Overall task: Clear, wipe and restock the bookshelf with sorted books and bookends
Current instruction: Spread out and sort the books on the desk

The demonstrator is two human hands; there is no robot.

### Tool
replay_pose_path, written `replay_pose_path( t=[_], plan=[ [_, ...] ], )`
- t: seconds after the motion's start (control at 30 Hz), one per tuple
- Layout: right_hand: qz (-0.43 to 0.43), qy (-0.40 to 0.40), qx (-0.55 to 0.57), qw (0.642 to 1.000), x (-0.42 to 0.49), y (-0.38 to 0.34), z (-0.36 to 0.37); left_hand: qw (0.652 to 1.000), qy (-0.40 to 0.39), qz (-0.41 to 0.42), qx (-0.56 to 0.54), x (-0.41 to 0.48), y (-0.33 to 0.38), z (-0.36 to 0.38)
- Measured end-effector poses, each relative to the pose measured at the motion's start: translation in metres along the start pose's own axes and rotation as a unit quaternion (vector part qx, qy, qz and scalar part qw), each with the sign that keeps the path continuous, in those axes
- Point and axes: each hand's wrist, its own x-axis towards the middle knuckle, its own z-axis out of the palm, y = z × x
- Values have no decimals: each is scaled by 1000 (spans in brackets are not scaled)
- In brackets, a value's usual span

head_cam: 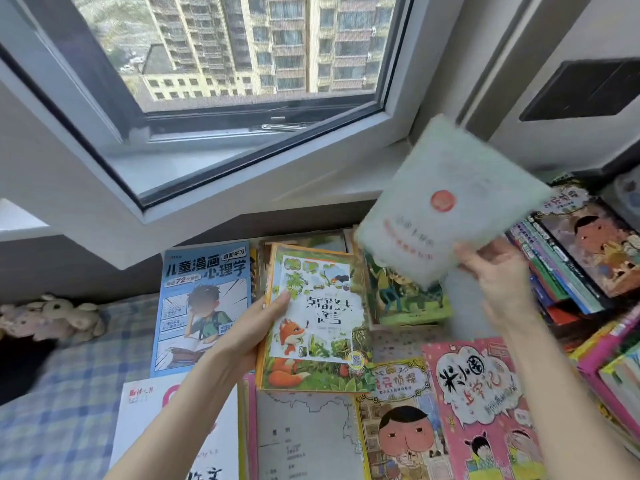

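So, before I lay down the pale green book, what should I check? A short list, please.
1. Right hand grips the pale green book at its lower corner: ok.
2. Left hand holds the fox book, thumb on the cover: ok.
3. Pale green book's title readable for sorting: cannot tell, blurred.
4. Bare place on the checked sheet: ok, at the left.
5. Matching pile for it: cannot tell.

Glossy paper cover on the green fox picture book [313, 317]; pale green booklet [446, 202] looks matt; blue checked cloth bedsheet [69, 375] beneath.
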Motion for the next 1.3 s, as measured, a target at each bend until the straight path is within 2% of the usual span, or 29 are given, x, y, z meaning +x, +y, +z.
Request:
replay_pose_path(
  t=[0.1, 0.17, 0.27, 0.4, 0.47, 0.5, 0.57, 0.63, 0.67, 0.73, 0.77, 0.83, 0.9, 1.0, 1.07, 1.17, 1.3],
  plan=[
    [-45, -41, 13, 998, 22, 2, -12, 1000, -2, -18, -8, -1, 3, -3],
    [8, -76, 13, 997, 36, 16, -16, 999, -9, -27, -23, -2, 6, -6],
    [47, -103, -142, 983, 58, 53, -24, 998, -10, -45, -44, -4, 9, -14],
    [25, -207, -406, 890, 86, 92, -44, 996, -27, -50, -64, -6, 11, -23],
    [37, -214, -470, 856, 92, 91, -45, 994, -47, -41, -88, -6, 11, -27],
    [39, -198, -488, 849, 92, 88, -42, 992, -59, -38, -100, -6, 11, -28],
    [27, -149, -464, 873, 82, 74, -24, 990, -72, -31, -116, -7, 12, -25],
    [48, -168, -370, 912, 57, 55, 1, 992, -63, -21, -107, -8, 13, -12],
    [81, -224, -341, 909, 38, 44, 14, 995, -51, -14, -87, -6, 13, -4],
    [146, -323, -341, 871, 1, 31, 37, 999, -26, 11, -46, -1, 15, 17],
    [153, -325, -331, 873, -12, 33, 43, 999, -17, 22, -33, 3, 16, 27],
    [165, -233, -261, 922, -21, 42, 41, 999, -15, 30, -18, 11, 20, 45],
    [200, -117, -195, 953, -14, 46, 29, 1000, -3, 25, -11, 16, 23, 56],
    [220, 15, -110, 969, 6, 37, 1, 1000, 13, 14, 17, 22, 25, 63],
    [212, 76, -105, 969, 19, 34, -17, 999, 13, 11, 32, 25, 25, 64],
    [225, 99, -114, 963, 41, 41, -31, 998, 10, 4, 55, 25, 26, 63],
    [240, 76, -125, 960, 60, 59, -22, 997, 42, 4, 68, 23, 30, 49]
  ],
)
